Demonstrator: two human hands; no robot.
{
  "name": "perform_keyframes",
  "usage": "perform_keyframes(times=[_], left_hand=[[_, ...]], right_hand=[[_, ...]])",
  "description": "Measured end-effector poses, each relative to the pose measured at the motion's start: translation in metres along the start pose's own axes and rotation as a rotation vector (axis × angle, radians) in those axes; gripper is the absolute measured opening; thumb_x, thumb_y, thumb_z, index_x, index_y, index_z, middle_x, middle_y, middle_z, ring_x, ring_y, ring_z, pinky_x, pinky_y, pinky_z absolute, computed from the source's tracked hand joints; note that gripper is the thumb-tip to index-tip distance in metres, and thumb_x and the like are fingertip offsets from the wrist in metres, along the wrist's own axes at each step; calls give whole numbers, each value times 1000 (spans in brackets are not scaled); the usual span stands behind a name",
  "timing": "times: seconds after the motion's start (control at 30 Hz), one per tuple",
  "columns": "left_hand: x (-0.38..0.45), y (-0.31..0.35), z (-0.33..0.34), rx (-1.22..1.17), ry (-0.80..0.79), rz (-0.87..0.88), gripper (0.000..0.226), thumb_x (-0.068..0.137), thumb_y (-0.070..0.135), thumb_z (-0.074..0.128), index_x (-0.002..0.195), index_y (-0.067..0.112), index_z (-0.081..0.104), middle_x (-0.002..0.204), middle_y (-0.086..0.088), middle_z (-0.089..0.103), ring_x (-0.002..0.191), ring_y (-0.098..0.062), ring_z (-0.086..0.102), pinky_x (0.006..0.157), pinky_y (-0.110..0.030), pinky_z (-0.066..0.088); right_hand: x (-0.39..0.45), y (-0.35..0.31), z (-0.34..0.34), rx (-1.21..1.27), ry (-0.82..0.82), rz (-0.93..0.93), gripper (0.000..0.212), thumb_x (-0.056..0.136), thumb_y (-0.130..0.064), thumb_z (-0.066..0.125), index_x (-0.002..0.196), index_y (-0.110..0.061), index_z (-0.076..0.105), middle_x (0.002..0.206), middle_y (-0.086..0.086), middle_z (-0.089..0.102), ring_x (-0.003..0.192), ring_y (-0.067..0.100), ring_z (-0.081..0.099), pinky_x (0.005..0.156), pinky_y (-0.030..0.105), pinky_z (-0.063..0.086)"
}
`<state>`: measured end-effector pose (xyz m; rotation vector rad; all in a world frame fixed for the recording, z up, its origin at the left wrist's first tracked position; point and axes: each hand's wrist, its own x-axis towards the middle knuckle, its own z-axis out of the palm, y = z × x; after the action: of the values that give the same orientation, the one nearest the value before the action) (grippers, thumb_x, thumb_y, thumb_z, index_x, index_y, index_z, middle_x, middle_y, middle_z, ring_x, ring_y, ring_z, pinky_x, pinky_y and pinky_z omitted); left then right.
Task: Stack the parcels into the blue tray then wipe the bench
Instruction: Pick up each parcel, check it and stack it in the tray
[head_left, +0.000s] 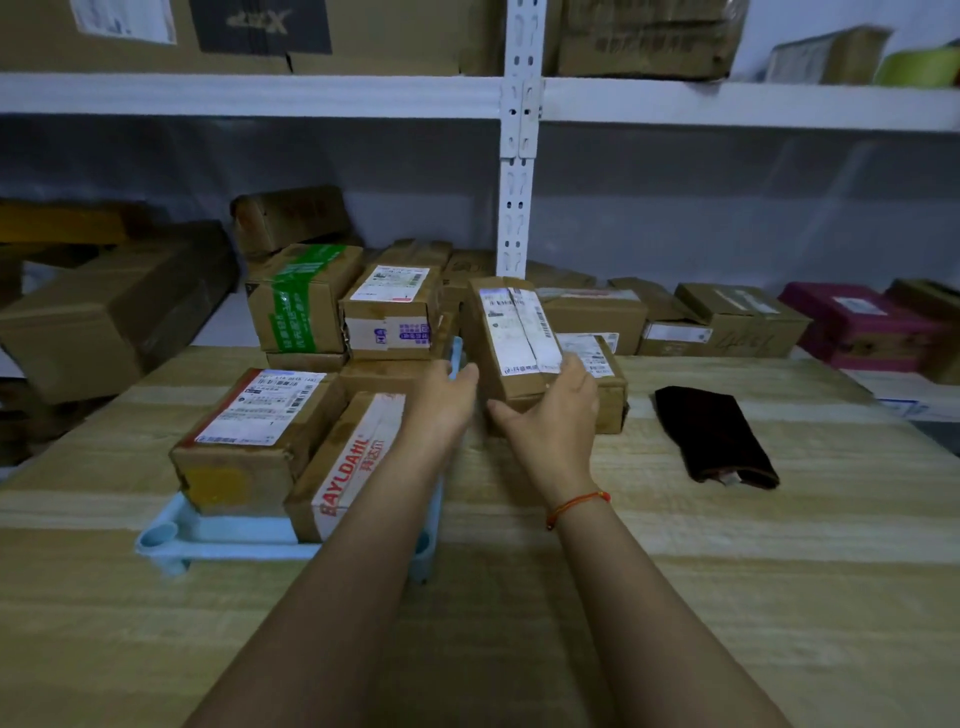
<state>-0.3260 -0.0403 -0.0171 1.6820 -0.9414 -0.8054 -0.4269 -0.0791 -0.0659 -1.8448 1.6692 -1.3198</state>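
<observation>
1. The right hand (553, 415) holds a tilted cardboard parcel (514, 338), fingers curled round its near right edge and thumb stretched under its lower corner; a thin orange cord circles the wrist.
2. The left hand (441, 400) is spread, fingers straight, beside the parcel's left edge; whether it touches the parcel cannot be told.
3. The held parcel is a matt brown oblong with a creased white label, leaning on a flatter labelled box (605, 379) just behind.
4. The blue tray (228, 540), smooth pale plastic with rounded corner posts, sits left of the hands and holds taped cartons, one printed in red letters (345, 467).
5. A dark, soft-looking folded cloth (714, 436) lies flat on the pale wood-grain worktop (675, 597), well right of the parcel.
</observation>
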Motion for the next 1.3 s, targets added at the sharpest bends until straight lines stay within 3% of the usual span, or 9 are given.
perform_keyframes(times=[0.07,0.13,0.27,0.37,0.5,0.67,0.9,1.13,1.3], left_hand=[[-12,0,8,-87,-66,-37,49,98,38,50,142,16,45,132,-2,57,111,-16,55,68,-21,39],[-22,-2,15,-172,-133,-33,55,95,39,58,143,17,44,135,0,58,97,-7,57,61,-15,40],[-28,-10,25,-254,-155,-39,70,84,42,72,140,16,40,122,2,63,93,-10,63,73,-24,52],[-30,-12,29,-284,-132,-40,83,79,41,77,145,16,33,128,-2,61,106,-19,64,91,-37,54],[-38,-11,31,-293,-104,17,72,83,34,74,142,18,35,121,3,60,103,-15,61,80,-26,50],[-46,-12,33,-174,-11,139,88,82,35,75,150,21,23,132,7,50,112,-10,49,90,-28,42],[-50,-9,37,95,129,295,103,74,44,79,152,17,17,151,-4,36,134,-21,41,98,-31,38],[-42,-7,35,-43,98,106,97,73,54,75,147,13,28,144,-5,48,127,-25,49,102,-37,43],[-35,-7,32,-221,51,-84,114,46,76,63,142,18,43,130,-4,62,113,-25,61,98,-45,49]], right_hand=[[-16,3,-11,61,40,-62,92,68,-36,85,141,-6,36,140,10,40,132,24,36,107,28,32],[-30,5,-19,117,83,-121,86,68,-34,86,136,-5,42,136,9,43,128,22,40,104,27,37],[-47,13,-28,140,170,-194,83,64,-31,89,130,-1,48,131,13,48,125,25,46,103,39,45],[-51,21,-33,155,127,-215,84,67,-32,88,132,-1,45,134,11,45,127,22,43,105,35,42],[-55,25,-39,178,102,-225,84,69,-32,87,135,-1,45,135,14,42,126,22,43,100,24,38],[-59,28,-39,162,116,-205,82,69,-43,79,135,-4,50,133,13,47,122,26,48,99,38,46],[-61,27,-44,285,24,-76,75,77,-31,80,141,-11,46,140,4,49,130,15,45,107,35,41],[-62,29,-39,360,168,-48,56,72,-35,84,118,-11,65,132,5,62,124,17,56,103,40,47],[-60,26,-43,375,227,-146,30,82,-25,77,109,-13,74,125,5,67,118,19,60,100,44,49]])
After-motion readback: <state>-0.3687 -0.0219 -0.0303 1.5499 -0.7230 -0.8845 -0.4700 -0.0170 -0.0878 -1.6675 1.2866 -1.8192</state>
